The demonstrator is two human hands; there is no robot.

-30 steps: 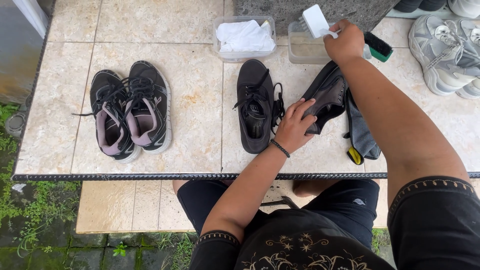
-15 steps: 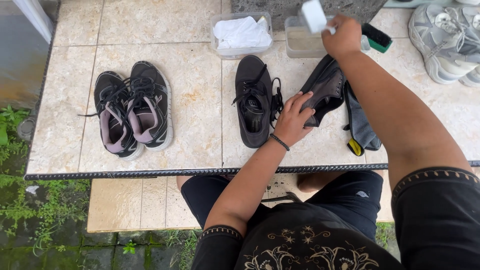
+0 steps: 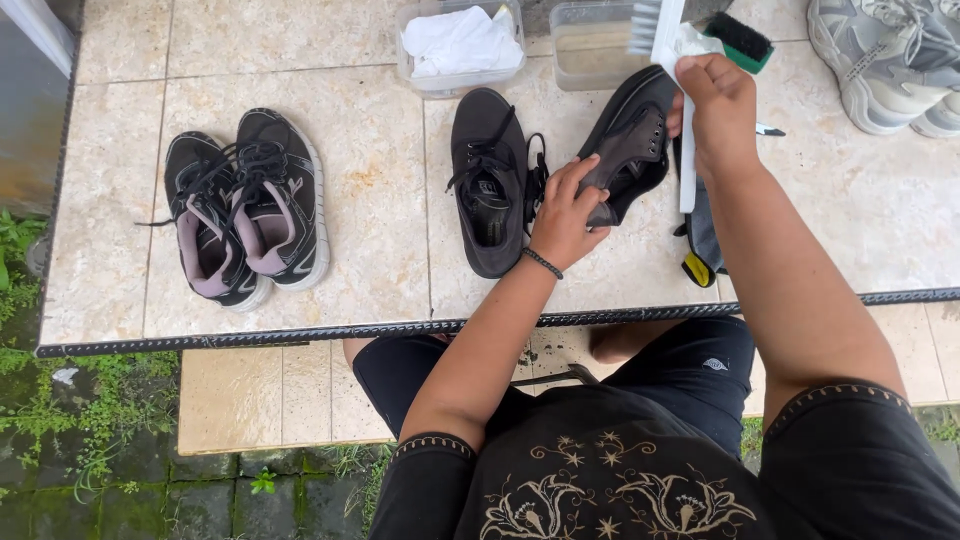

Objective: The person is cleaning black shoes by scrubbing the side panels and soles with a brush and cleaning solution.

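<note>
Matt dark suede-like shoe [image 3: 628, 145], white plastic brush [image 3: 668, 45], glossy stone-tiled table [image 3: 370, 200].

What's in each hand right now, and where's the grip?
Left hand grips the dark shoe at its heel end; right hand holds the white brush by its handle.

black-pink sneaker pair [image 3: 243, 205], white cloth tub [image 3: 460, 45], grey sneakers [image 3: 890, 60]

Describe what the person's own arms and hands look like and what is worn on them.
Both arms are bare from just above the elbow down. Short black sleeves end in a narrow patterned trim band, matching a black shirt with pale floral embroidery. The left hand has a thin dark beaded bracelet at the wrist. The right hand wears no glove, ring or watch that shows.
</note>
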